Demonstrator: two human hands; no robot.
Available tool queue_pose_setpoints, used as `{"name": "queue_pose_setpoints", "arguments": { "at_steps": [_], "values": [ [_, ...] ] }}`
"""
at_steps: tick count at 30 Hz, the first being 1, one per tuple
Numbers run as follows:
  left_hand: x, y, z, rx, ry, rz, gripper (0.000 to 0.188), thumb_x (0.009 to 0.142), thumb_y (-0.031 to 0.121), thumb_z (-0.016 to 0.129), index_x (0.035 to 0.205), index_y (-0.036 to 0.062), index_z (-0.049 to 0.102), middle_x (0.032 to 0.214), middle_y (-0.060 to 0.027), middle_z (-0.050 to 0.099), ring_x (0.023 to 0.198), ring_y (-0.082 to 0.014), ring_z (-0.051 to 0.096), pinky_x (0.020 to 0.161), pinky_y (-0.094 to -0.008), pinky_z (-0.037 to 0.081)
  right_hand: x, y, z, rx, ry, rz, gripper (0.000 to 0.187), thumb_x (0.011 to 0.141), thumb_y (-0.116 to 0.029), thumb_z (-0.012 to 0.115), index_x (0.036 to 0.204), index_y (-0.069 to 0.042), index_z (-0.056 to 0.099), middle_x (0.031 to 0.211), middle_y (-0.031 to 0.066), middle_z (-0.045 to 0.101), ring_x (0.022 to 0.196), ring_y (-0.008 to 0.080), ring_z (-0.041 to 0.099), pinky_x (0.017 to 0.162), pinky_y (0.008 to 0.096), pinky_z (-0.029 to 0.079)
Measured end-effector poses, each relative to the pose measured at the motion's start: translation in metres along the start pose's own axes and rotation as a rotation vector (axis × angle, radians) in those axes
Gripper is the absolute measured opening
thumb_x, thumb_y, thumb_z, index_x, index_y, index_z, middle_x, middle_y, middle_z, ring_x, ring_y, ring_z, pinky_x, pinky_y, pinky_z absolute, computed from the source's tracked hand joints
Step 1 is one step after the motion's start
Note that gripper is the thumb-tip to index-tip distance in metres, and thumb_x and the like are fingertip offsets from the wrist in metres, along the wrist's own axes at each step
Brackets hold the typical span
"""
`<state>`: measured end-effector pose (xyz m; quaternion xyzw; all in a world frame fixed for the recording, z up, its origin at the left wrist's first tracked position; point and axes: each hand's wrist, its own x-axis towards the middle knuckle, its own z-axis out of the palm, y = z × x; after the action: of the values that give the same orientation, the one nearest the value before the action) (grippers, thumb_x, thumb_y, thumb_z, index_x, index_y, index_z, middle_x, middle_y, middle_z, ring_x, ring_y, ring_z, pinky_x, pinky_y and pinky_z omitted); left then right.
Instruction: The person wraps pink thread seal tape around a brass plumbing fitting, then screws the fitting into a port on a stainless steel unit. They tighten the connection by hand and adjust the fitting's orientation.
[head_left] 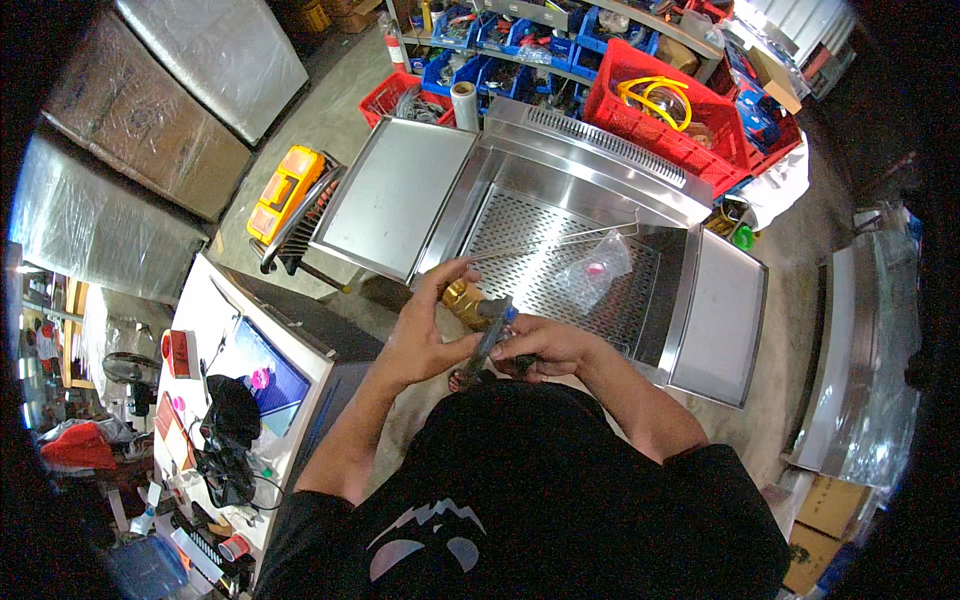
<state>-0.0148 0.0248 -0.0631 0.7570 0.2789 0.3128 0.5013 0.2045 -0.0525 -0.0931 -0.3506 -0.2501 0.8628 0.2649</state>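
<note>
At the far left, tall box-shaped stacks (150, 120) are wrapped in glossy, creased clear film, and below them a smooth white tabletop (312, 385) is strewn with a soft black cloth-like heap (232, 415) and a flat blue rectangular panel (268, 365). An orange-yellow hard plastic case (285, 195) is set on a black slatted seat (318, 205). Next, a flat, brushed stainless-steel side shelf (400, 195) is seen. In front of its near corner, the left hand (420, 330) is curved in a partly open C, by which a shiny, rounded brass fitting (462, 302) is held, its upper side met by the fingers. The fitting is overlapped on its right by a dark grey metal hand tool (490, 335); whether it is clamped there cannot be told. The tool's handle is closed upon by the right hand (548, 345), its fingers folded tightly. Beyond, a crinkled clear plastic bag (590, 280) is laid on a steel tray punched with slots (515, 225). Farther right, a yellow coiled hose (655, 95) is held in a ribbed red plastic crate (625, 70).
</note>
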Motion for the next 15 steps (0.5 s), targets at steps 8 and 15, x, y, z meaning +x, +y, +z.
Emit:
{"name": "queue_pose_setpoints", "arguments": {
  "at_steps": [8,15],
  "values": [
    [0.02,0.001,0.008,0.393,-0.146,0.034,0.075,0.072,0.017,0.084,0.139,0.0088,0.05,0.128,-0.0151,0.06,0.113,-0.031,0.062,0.097,-0.0384,0.05,0.011,0.032,0.006,-0.054,0.125,-0.194,0.031,0.095,-0.025,0.068,0.119,-0.006,0.06,0.078,-0.0015,0.061,0.065,0.0071,0.056,0.054,0.0237,0.045],
    [0.006,-0.039,0.036,0.001,-0.405,-0.011,0.072,0.068,-0.003,0.081,0.133,0.0089,0.054,0.126,-0.0135,0.06,0.118,-0.0284,0.06,0.098,-0.0362,0.049,-0.014,0.111,-0.01,-0.128,0.364,-0.368,0.054,0.096,-0.022,0.066,0.142,-0.002,0.045,0.119,0.0056,0.059,0.105,0.0129,0.054,0.093,0.0293,0.045]
  ]
}}
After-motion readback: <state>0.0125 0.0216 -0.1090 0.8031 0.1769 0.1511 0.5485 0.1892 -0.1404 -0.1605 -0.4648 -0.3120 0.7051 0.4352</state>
